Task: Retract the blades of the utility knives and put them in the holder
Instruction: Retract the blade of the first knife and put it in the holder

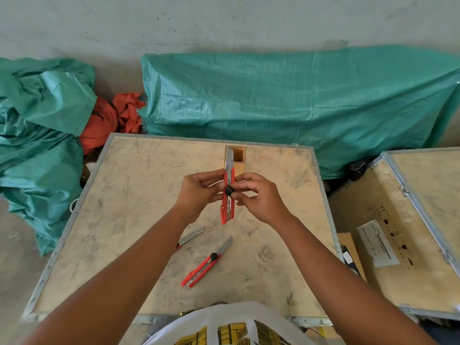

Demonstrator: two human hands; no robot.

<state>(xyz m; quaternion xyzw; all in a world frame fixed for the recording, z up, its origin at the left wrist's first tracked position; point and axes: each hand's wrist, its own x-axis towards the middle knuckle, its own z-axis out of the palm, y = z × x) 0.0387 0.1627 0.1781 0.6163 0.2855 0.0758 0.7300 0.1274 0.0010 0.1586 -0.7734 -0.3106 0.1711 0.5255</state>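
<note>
Both hands, left hand (pixel 199 192) and right hand (pixel 258 197), around upright red knife (pixel 228 195).

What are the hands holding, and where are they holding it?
A red utility knife. The left hand grips its middle body; the right hand pinches the black knob.

A red utility knife (pixel 228 195) with a black knob is held upright above the crate top, blade out, before the open wooden holder (pixel 235 158). Two more knives lie flat nearer the person, blades extended: one red (pixel 202 266), one half hidden (pixel 189 237).
</note>
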